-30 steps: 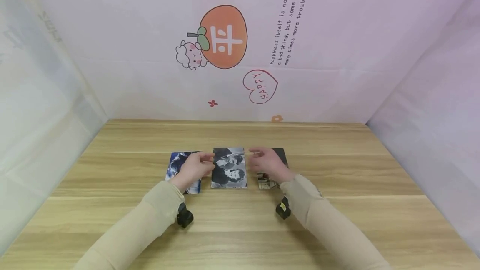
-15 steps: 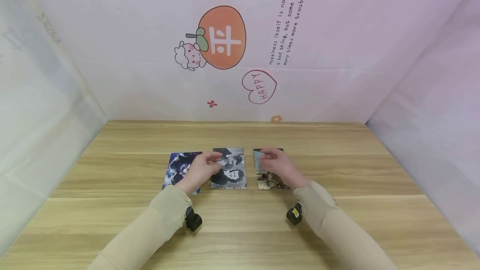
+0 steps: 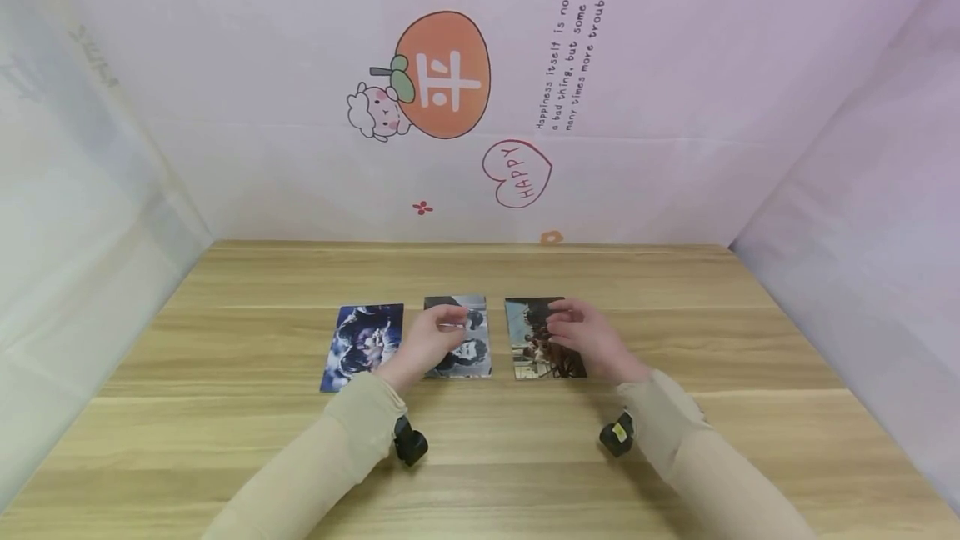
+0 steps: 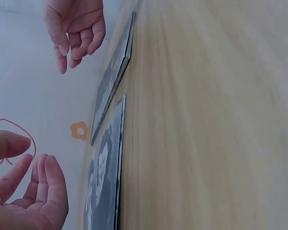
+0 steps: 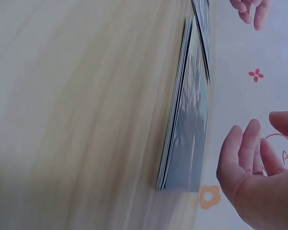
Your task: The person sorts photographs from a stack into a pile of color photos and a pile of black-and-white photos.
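Note:
Three square picture cards lie in a row on the wooden table: a blue-purple one (image 3: 360,344) at left, a black-and-white one (image 3: 474,354) in the middle and a darker, brownish one (image 3: 531,340) at right. My left hand (image 3: 431,338) hovers over the middle card, its fingers loosely bent and holding nothing. Over the right edge of the right card is my right hand (image 3: 592,342), relaxed and also holding nothing. In the right wrist view, layered edges show the right card (image 5: 187,124) to be a thin stack, with my right hand (image 5: 254,177) apart from it.
The wood-grain table (image 3: 480,457) runs back to a white printed cloth wall (image 3: 637,173), with white cloth on both sides. A small black camera is strapped at the left wrist (image 3: 409,442), another at the right wrist (image 3: 617,434).
Both hands have shifted to the right. The left hand has gone from the blue-purple card to above the middle card, uncovering the former; the right hand has uncovered most of the right card.

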{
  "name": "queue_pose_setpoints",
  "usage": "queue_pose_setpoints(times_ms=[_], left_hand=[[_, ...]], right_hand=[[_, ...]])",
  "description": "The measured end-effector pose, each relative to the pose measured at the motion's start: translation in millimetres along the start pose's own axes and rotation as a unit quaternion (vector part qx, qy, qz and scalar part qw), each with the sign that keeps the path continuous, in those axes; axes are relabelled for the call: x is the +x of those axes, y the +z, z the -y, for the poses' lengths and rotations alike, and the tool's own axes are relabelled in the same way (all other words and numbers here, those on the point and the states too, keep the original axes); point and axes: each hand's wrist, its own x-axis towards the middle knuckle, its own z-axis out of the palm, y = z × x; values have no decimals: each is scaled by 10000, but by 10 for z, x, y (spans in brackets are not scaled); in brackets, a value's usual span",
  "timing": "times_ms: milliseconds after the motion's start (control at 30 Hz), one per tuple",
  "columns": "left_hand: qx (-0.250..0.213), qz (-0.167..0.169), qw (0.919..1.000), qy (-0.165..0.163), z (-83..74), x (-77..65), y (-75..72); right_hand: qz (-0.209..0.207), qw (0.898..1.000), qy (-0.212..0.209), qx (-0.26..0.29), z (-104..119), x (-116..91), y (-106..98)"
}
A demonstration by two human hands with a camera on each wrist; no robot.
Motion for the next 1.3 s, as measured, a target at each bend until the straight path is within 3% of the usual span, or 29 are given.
queue_pose_setpoints(times_ms=[267, 433, 700, 900, 1300], left_hand=[[-96, 284, 9995, -60, -80, 19, 155], [-25, 418, 9991, 80, -108, 13, 246], [-155, 443, 9987, 192, -83, 67, 398], [-427, 432, 9981, 90, -54, 94, 487], [-242, 422, 9988, -102, -38, 128, 582]], right_hand=[[-116, 9998, -1, -188, -26, -33, -112], [-146, 9997, 33, -216, -39, -44, -154], [-106, 9997, -19, -229, -86, -56, -238], [-106, 9993, -10, -362, -147, -55, -292], [-89, 9987, 385, -314, -237, -17, -316]])
